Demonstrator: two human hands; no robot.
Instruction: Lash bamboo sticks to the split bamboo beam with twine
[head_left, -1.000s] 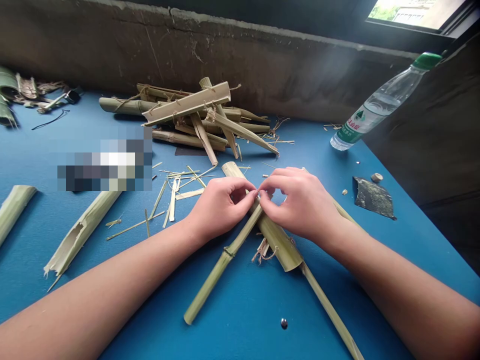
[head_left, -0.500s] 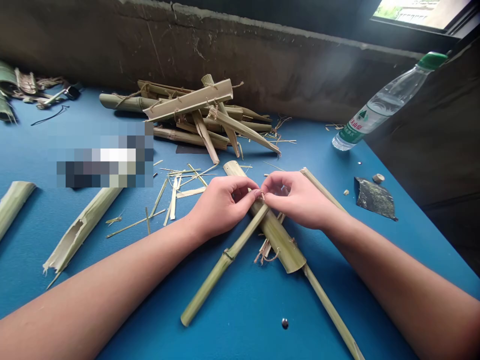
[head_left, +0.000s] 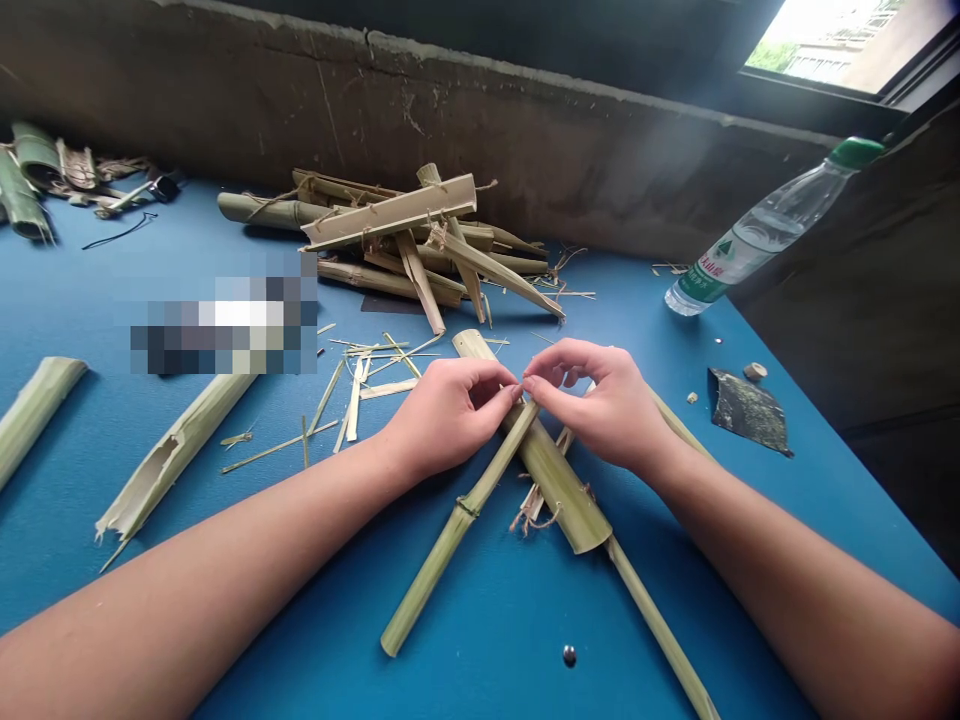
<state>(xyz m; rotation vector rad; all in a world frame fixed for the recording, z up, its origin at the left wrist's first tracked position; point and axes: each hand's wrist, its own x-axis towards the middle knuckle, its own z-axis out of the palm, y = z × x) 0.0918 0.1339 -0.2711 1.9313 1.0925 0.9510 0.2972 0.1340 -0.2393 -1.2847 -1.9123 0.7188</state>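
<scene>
Left hand: The left hand (head_left: 448, 422) is curled and is held just above the place where two bamboo pieces cross.

Right hand: The right hand (head_left: 592, 405) is curled too and is held close to the same place.

Hands together: The two hands are together, and their fingertips (head_left: 514, 392) are touching. Whether anything is pinched between them cannot be told.

Thin bamboo stick: A thin green bamboo stick (head_left: 457, 525) is laid on the table, and its top end is reached by the left hand's fingers.

Wide bamboo tube: A wide bamboo tube (head_left: 559, 478) is laid under the hands and is crossed by the thin stick.

Long bamboo strip: A long bamboo strip (head_left: 658, 630) is laid on the table, with one end by the tube's near end.

Loose string: Frayed string (head_left: 534, 515) is left beside the tube.

Blue table: A small dark bead (head_left: 569, 655) is seen on the blue table (head_left: 487, 640).

Left side: Split bamboo pieces (head_left: 172, 455) and thin slivers (head_left: 352, 400) are spread out. Part of the table is hidden by a blurred patch (head_left: 225, 325).

Right side: A dark scrap (head_left: 748, 420) and a small round bit of bamboo (head_left: 755, 372) are placed near the edge.

Far side: A heap of bamboo pieces (head_left: 397, 240), some tied with string, is piled by a rough wall (head_left: 450, 105). A plastic water bottle (head_left: 757, 235) with a green cap is laid on its side. Light is let in by a window (head_left: 825, 50).
</scene>
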